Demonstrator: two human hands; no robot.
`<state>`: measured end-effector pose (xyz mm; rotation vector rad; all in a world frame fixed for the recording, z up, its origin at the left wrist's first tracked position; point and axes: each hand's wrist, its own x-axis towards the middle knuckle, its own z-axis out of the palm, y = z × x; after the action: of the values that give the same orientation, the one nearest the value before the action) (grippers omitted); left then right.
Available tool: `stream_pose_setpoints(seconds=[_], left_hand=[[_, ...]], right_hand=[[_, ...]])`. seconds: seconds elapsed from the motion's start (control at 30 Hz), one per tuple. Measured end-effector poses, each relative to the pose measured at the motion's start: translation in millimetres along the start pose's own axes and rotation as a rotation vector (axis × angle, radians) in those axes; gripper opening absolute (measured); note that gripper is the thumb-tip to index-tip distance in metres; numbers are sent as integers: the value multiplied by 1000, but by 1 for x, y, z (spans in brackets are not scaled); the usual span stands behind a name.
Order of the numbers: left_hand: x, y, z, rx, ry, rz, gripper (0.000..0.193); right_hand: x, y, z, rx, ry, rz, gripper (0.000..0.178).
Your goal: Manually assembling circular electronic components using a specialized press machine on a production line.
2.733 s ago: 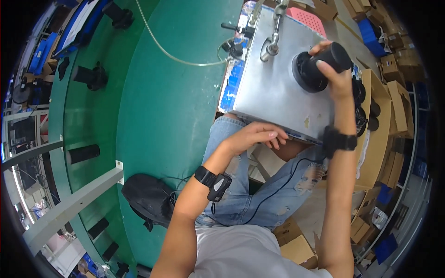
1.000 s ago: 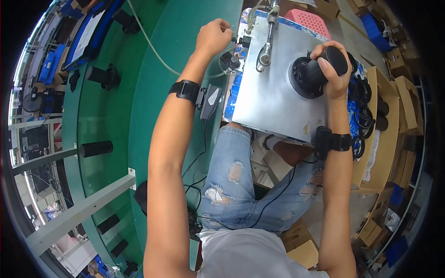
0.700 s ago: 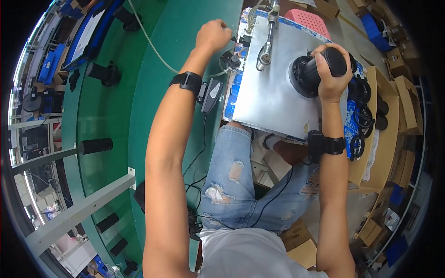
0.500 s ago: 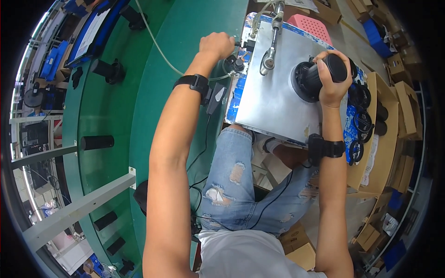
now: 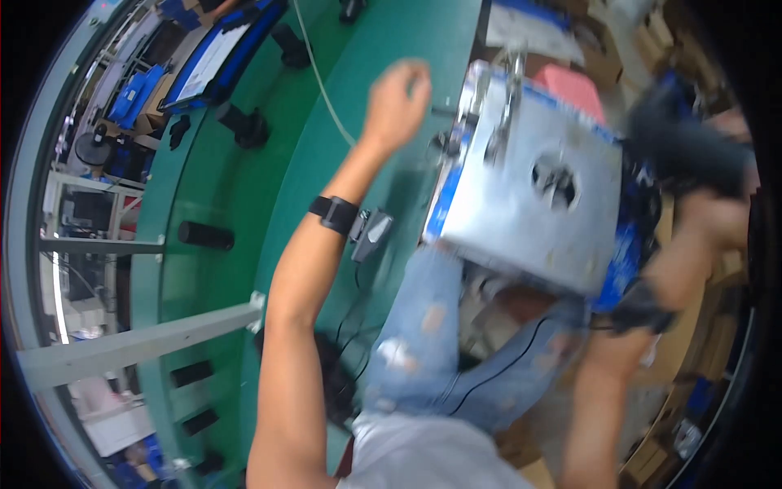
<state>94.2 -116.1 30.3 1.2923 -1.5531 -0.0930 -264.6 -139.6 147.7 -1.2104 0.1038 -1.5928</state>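
My right hand [image 5: 721, 216], smeared by motion, is at the far right, past the metal plate's edge. It grips a black cylindrical part with a wide flange [image 5: 688, 147], also blurred. A silvery metal plate [image 5: 497, 208] lies before my knees, with a round opening [image 5: 556, 181] uncovered near its middle. Over the plate's left side reaches a metal clamp-like arm [image 5: 501, 122]. My left hand [image 5: 397, 106] hovers above the green bench, left of a small black lever [image 5: 448, 112] and apart from it. Its fingers are loosely curled, with a gap inside and nothing visible in them.
On the green bench [image 5: 407, 183] lies a small black-grey device [image 5: 373, 236] with a cable. Several black cylinders [image 5: 205, 235] stand farther left. A pink perforated stool [image 5: 570, 91] is behind the plate. Black rings lie on blue material [image 5: 623, 253] beside a cardboard box at right.
My right hand has lifted the black cylindrical part off the plate and carried it right, uncovering the opening. My left hand has come away from the lever. The whole view has shifted.
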Motion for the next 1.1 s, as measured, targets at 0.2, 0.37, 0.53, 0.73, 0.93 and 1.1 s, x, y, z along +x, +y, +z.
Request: stream_pose_setpoints(seconds=[0.2,0.37,0.53,0.73,0.93,1.1], left_hand=[[-13,170,-92,-147,-20,495,74],[-75,140,-121,-62,-153,-8,81],[-88,-15,-223,373,309,-506,63],[-196,-177,-329,911,417,-596,69],[-159,-192,-333,950,324,-869,82],[-116,-118,-293,1367,228,-568,64]], right_hand=[[-4,15,153,-820,-474,-293,40],[-96,30,163,-690,-365,141,79],[-138,-44,-25,-974,-76,344,44],[-195,-27,-242,-1367,141,563,23],[-181,-16,-209,-1718,306,723,36],[-157,5,-194,-1993,115,864,47]])
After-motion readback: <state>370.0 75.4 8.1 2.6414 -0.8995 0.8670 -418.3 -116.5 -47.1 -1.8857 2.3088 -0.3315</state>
